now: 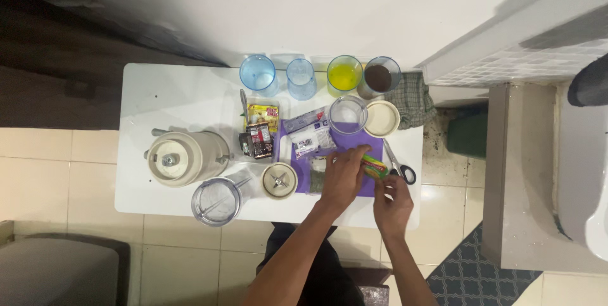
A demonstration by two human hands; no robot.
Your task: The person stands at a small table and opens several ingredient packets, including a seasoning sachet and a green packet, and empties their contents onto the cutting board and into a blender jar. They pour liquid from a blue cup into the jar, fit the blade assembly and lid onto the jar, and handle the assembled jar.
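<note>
Near the surface's (164,100) front edge, both our hands, left (342,176) and right (392,201), grip a green-and-yellow packet (375,167) over the purple board (373,144); other packets (310,135) lie unopened, blender jar (217,201) empty.

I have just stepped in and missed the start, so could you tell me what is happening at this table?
A person stands at a small white table and holds a small green and yellow packet with both hands, left hand and right hand, over a purple cutting board. Scissors lie just beside it. A blender base, its clear jar, more packets and four cups are spread around.
</note>
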